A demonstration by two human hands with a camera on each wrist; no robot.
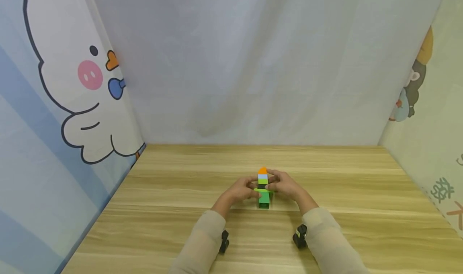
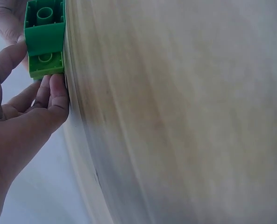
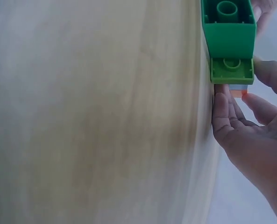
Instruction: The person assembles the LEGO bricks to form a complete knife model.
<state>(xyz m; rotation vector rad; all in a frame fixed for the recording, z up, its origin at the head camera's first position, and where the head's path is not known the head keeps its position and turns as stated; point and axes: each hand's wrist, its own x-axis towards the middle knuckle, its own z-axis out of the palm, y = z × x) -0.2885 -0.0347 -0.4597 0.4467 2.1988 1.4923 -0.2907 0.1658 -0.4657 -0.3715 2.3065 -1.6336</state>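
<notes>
A stack of toy building blocks lies on its side on the table, its hollow underside toward me. Its near end is a green block, with a wider lime-green piece behind it. Beyond come a dark piece, a lime one, a pale bluish-white block and an orange piece at the far end. My left hand grips the stack from the left, thumb by the green block. From the right, my right hand holds it, a finger reaching the orange end. Fingers partly hide the middle pieces.
The wood-grain table spreads around the hands. A pale curtain hangs behind its far edge. Printed cloth walls stand on both sides, the left one showing a white cartoon figure. Black devices are strapped at both wrists.
</notes>
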